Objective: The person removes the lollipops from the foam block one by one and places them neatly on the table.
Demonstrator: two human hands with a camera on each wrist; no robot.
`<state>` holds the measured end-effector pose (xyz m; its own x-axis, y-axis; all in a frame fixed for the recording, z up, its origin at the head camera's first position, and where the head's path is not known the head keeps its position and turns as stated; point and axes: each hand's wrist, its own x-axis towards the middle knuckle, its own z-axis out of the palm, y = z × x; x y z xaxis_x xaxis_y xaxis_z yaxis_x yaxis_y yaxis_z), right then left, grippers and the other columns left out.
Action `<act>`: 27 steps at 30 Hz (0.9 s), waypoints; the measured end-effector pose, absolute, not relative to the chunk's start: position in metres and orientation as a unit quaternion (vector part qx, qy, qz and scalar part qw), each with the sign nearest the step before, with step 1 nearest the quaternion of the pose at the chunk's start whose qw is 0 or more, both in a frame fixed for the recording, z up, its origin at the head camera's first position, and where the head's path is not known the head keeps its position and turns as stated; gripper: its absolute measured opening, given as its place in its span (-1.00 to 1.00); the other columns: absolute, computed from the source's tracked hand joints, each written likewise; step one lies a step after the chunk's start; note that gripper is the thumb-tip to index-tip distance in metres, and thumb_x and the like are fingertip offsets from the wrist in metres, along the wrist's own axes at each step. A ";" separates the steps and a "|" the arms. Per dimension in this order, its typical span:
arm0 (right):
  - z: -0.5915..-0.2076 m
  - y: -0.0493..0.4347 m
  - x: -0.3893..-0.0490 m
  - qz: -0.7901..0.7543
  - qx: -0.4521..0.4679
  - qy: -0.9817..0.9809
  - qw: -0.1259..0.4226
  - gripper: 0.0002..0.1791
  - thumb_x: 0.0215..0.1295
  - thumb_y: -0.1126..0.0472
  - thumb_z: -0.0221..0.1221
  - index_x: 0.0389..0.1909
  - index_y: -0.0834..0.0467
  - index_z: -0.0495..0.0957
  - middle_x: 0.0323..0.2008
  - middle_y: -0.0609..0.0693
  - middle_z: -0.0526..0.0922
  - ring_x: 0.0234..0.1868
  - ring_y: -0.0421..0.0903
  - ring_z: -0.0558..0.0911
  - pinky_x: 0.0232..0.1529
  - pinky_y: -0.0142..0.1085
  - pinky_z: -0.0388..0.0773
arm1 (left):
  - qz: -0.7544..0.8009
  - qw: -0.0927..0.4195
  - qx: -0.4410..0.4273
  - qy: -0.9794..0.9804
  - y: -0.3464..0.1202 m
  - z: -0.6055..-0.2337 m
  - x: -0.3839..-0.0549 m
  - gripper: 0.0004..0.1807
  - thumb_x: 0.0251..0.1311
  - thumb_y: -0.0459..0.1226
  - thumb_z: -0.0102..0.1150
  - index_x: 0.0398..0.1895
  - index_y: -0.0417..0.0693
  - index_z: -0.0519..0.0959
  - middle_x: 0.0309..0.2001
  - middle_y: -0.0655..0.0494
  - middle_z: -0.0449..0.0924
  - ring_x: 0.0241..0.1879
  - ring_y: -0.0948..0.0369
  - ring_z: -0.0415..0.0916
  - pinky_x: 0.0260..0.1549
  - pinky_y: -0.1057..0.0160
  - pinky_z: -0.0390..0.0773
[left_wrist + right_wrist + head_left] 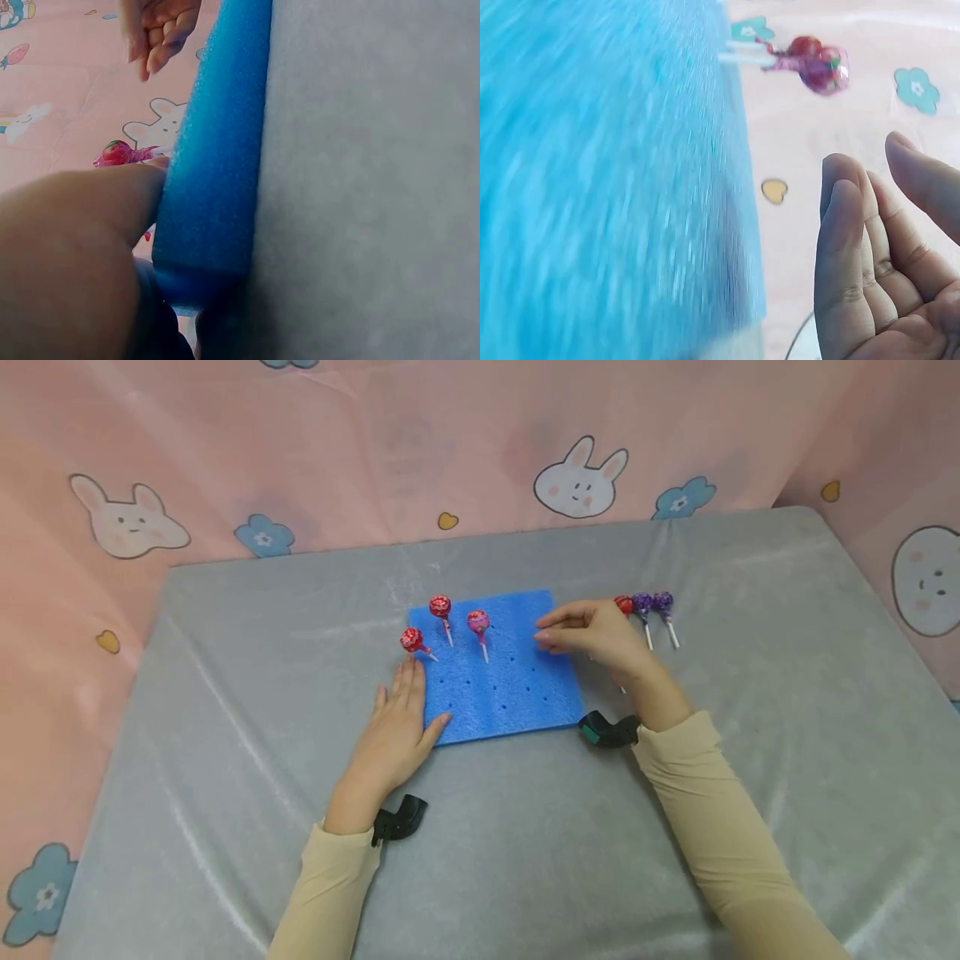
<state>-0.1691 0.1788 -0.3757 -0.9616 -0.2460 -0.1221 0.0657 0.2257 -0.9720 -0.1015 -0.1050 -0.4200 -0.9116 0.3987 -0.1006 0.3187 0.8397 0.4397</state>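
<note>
A blue foam board (517,710) dotted with small holes lies on the table. Two red-wrapped lollipops, one upright (440,607) and one leaning left (412,640), stand in its left part beside a pink lollipop (478,622). My left hand (390,735) rests on the board's left edge, fingers straight and thumb over the near corner. Above the board's right side hovers my right hand (600,635), fingers loosely bent with nothing between them. In the right wrist view its fingers (844,255) are apart from the thumb. Past it lie purple lollipops (663,602) and a red one (623,604), partly hidden by the hand.
Grey cloth (495,860) covers the table, slightly creased. A pink curtain (360,452) with rabbits and flowers hangs behind and at the sides. Black wrist cameras (401,818) sit on both wrists. White sticks show under the right hand.
</note>
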 end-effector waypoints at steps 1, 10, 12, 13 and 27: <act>-0.376 0.176 -0.171 -0.618 -0.061 0.774 0.127 -0.66 0.20 0.37 0.23 -0.11 0.57 0.51 -0.43 -0.09 0.70 -0.36 -0.21 0.68 -0.24 -0.35 0.60 | 0.211 0.094 0.189 0.954 -0.105 -0.420 -0.102 -0.16 0.41 0.04 -0.20 0.46 -0.31 -0.26 0.48 -0.13 -0.42 0.45 0.00 -0.40 0.34 -0.10 -0.25; -0.380 0.149 -0.180 -0.638 -0.065 0.759 0.113 -0.67 0.19 0.41 0.21 -0.08 0.57 0.50 -0.43 -0.10 0.68 -0.36 -0.24 0.66 -0.22 -0.36 0.59 | 0.211 0.089 0.192 0.954 -0.105 -0.421 -0.102 -0.16 0.41 0.04 -0.20 0.46 -0.31 -0.26 0.48 -0.13 -0.41 0.45 -0.01 -0.39 0.34 -0.09 -0.26; -0.380 0.144 -0.181 -0.643 -0.064 0.756 0.101 -0.68 0.18 0.42 0.22 -0.09 0.56 0.51 -0.42 -0.09 0.67 -0.35 -0.24 0.65 -0.22 -0.35 0.59 | 0.211 0.088 0.192 0.954 -0.105 -0.421 -0.101 -0.16 0.41 0.03 -0.20 0.46 -0.31 -0.26 0.48 -0.13 -0.41 0.45 -0.01 -0.38 0.34 -0.09 -0.26; -0.380 0.142 -0.181 -0.646 -0.065 0.755 0.098 -0.68 0.18 0.43 0.22 -0.09 0.56 0.51 -0.40 -0.07 0.67 -0.35 -0.24 0.65 -0.22 -0.34 0.59 | 0.210 0.088 0.192 0.955 -0.105 -0.421 -0.101 -0.16 0.41 0.04 -0.20 0.46 -0.31 -0.26 0.48 -0.13 -0.41 0.45 -0.01 -0.38 0.34 -0.09 -0.26; -0.391 0.124 -0.181 -0.664 -0.064 0.740 0.086 -0.70 0.17 0.44 0.23 -0.09 0.50 0.53 -0.23 0.15 0.65 -0.31 -0.23 0.66 -0.18 -0.30 0.59 | 0.219 0.090 0.185 0.954 -0.104 -0.422 -0.101 -0.16 0.40 0.02 -0.17 0.46 -0.32 -0.25 0.48 -0.14 -0.40 0.45 -0.01 -0.37 0.34 -0.10 -0.27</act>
<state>-0.1810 0.1242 -0.3911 -0.9771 -0.2083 -0.0424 0.0197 0.1097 -0.9938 -0.1010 -0.1039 -0.4223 -0.9152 0.3929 -0.0896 0.3144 0.8353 0.4511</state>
